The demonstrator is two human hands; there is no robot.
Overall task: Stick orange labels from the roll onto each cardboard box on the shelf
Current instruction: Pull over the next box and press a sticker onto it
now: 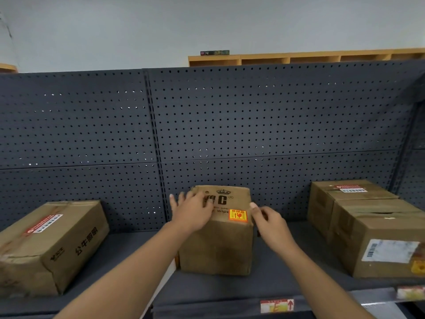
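A small upright cardboard box (216, 247) stands mid-shelf, an orange label (238, 215) stuck near its top front right. My left hand (192, 209) lies flat on the box top, fingers spread. My right hand (270, 221) hovers at the box's upper right corner, fingers loosely curled, with nothing visible in it. A long flat box (53, 247) lies at the left with a red and white sticker. Two stacked-looking boxes (377, 236) sit at the right; an orange label (417, 267) shows at the front one's lower right. No label roll is in view.
The dark shelf board (271, 282) runs under all boxes, with a perforated dark back panel (253, 125) behind. Price tags (277, 305) hang on the shelf's front edge. A wooden cubby unit (299, 58) stands beyond the panel.
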